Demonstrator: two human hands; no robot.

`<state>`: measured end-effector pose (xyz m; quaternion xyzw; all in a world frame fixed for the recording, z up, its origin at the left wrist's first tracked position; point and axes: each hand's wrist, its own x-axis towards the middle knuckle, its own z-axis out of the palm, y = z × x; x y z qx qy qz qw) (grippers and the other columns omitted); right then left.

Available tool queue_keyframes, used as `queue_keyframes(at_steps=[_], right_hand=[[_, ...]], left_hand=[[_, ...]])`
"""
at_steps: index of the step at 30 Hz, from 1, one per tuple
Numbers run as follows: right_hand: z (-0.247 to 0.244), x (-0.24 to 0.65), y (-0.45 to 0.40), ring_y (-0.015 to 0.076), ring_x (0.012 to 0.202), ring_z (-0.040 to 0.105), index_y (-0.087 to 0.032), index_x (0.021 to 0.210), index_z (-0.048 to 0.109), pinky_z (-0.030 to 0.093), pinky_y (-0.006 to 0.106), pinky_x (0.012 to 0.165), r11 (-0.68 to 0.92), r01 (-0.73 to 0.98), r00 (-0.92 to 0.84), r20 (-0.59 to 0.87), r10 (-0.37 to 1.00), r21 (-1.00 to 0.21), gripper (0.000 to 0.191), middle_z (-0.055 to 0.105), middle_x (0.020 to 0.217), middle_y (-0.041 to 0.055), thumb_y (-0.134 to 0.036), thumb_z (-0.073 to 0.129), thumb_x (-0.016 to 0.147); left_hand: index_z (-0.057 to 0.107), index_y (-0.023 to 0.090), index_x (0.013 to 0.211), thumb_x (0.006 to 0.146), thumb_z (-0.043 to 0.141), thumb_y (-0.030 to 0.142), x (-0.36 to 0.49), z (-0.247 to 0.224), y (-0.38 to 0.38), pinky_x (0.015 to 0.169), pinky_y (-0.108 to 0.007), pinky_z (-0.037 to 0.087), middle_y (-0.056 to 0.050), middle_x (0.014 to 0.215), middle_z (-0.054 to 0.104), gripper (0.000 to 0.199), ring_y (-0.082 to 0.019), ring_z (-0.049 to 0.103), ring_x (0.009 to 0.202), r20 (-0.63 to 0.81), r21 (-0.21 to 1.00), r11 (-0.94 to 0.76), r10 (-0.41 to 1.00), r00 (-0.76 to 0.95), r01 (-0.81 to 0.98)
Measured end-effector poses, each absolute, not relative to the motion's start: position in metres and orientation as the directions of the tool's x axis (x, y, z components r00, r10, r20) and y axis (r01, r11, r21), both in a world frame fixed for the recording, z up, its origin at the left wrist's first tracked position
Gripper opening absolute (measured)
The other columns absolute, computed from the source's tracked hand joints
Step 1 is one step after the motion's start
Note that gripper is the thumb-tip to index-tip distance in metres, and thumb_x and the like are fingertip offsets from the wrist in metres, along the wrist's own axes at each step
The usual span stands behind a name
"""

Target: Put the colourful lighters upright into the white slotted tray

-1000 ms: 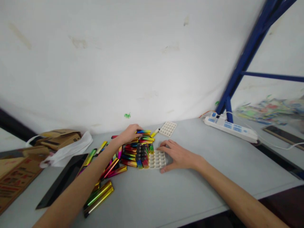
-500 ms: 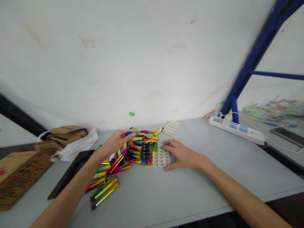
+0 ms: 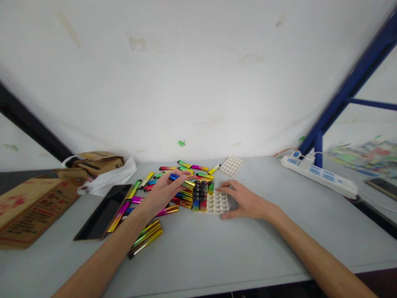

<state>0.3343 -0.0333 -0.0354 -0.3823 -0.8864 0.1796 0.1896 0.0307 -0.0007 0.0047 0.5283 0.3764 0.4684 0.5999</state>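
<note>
My left hand (image 3: 166,188) is closed around a shiny blue-and-yellow vape pen (image 3: 186,183), held tilted above the pile. The pen's yellow end points right, towards a white tray with round holes (image 3: 218,203). Several vape pens with black tops (image 3: 200,194) stand upright in the tray's left columns, and a green one (image 3: 211,187) stands beside them. My right hand (image 3: 243,200) spans the tray's right side, fingers at the far corner and thumb at the near corner. Loose metallic vape pens (image 3: 145,240) lie around and under my left forearm.
Another white holed tray (image 3: 231,165) lies near the wall. At left are a black flat tablet-like panel (image 3: 104,211), a white plastic bag (image 3: 111,178) and cardboard boxes (image 3: 34,207). A white power strip (image 3: 319,176) lies at right, by a blue metal frame (image 3: 347,89).
My left hand has lifted the blue-and-yellow vape pen from the pile and brought it nearer the tray. My right hand stays at the tray's side. The view has shifted slightly left.
</note>
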Motion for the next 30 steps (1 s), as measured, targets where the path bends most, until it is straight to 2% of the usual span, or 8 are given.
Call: queue_keyframes(at_steps=[2,5,9,13,16,19,25,30], right_hand=[[-0.035,0.334,-0.033,0.0322,0.128,0.051,-0.019,0.145,0.055,0.043,0.048,0.114,0.635,0.613,-0.631,0.193,0.751,-0.469,0.084,0.056,0.135,0.0156,-0.064,0.08,0.078],[-0.034,0.334,-0.033,0.0318,0.128,0.051,-0.019,0.145,0.055,0.043,0.048,0.114,0.632,0.616,-0.633,0.182,0.752,-0.47,0.083,0.056,0.136,0.0153,-0.064,0.079,0.08],[-0.035,0.335,-0.033,0.0317,0.129,0.051,-0.018,0.145,0.054,0.042,0.048,0.114,0.636,0.621,-0.638,0.176,0.75,-0.458,0.083,0.055,0.136,0.0158,-0.065,0.077,0.081],[-0.034,0.335,-0.033,0.0314,0.129,0.05,-0.018,0.146,0.053,0.042,0.047,0.115,0.634,0.622,-0.642,0.164,0.749,-0.46,0.084,0.054,0.137,0.0159,-0.066,0.076,0.081],[-0.032,0.335,-0.033,0.0316,0.129,0.051,-0.019,0.147,0.053,0.043,0.047,0.115,0.628,0.626,-0.637,0.16,0.754,-0.462,0.084,0.055,0.137,0.0155,-0.066,0.076,0.082],[-0.032,0.334,-0.034,0.032,0.129,0.051,-0.02,0.148,0.052,0.042,0.048,0.115,0.627,0.628,-0.636,0.16,0.755,-0.462,0.084,0.054,0.137,0.0154,-0.065,0.076,0.082],[-0.033,0.334,-0.033,0.0321,0.13,0.051,-0.019,0.147,0.053,0.042,0.048,0.115,0.622,0.631,-0.635,0.153,0.757,-0.462,0.084,0.054,0.138,0.016,-0.065,0.077,0.081],[-0.034,0.336,-0.033,0.0326,0.129,0.051,-0.022,0.147,0.054,0.043,0.049,0.114,0.633,0.617,-0.638,0.174,0.75,-0.467,0.082,0.055,0.137,0.0148,-0.067,0.075,0.082]], left_hand=[[0.059,0.018,0.086,0.08,0.083,0.044,0.031,0.005,-0.003,0.086,-0.034,0.057,-0.008,0.101,0.077,0.036,-0.021,0.072,0.094,0.038,0.989,0.008,0.952,0.303,-0.148],[0.062,0.017,0.089,0.082,0.081,0.045,0.028,0.006,-0.003,0.078,-0.032,0.057,-0.009,0.094,0.078,0.035,-0.02,0.072,0.084,0.086,0.996,-0.078,0.961,0.264,-0.042],[0.065,0.014,0.079,0.086,0.075,0.049,0.025,0.005,0.002,0.074,-0.03,0.056,-0.008,0.081,0.074,0.037,-0.018,0.068,0.074,0.157,0.981,-0.179,0.96,0.233,0.074],[0.057,0.018,0.081,0.089,0.072,0.051,0.03,0.002,0.002,0.062,-0.024,0.051,0.002,0.069,0.058,0.037,-0.011,0.056,0.061,0.177,0.984,-0.164,0.959,0.223,-0.075],[0.052,0.019,0.08,0.086,0.073,0.052,0.033,0.004,-0.001,0.048,-0.019,0.038,0.007,0.063,0.045,0.039,-0.007,0.039,0.05,0.075,0.977,-0.019,0.962,0.263,-0.211],[0.052,0.018,0.072,0.085,0.064,0.064,0.033,0.007,-0.004,0.045,-0.019,0.033,0.007,0.055,0.037,0.049,-0.007,0.033,0.048,-0.032,0.952,0.134,0.937,0.348,-0.274],[0.039,0.021,0.055,0.084,0.055,0.058,0.034,0.004,-0.004,0.037,-0.018,0.015,0.008,0.048,0.022,0.05,-0.006,0.014,0.041,-0.073,0.952,0.17,0.934,0.349,-0.255],[0.037,0.022,0.054,0.084,0.052,0.049,0.04,0.008,-0.01,0.037,-0.018,0.012,0.008,0.047,0.02,0.043,-0.007,0.013,0.041,-0.043,0.974,0.098,0.965,0.257,-0.203]])
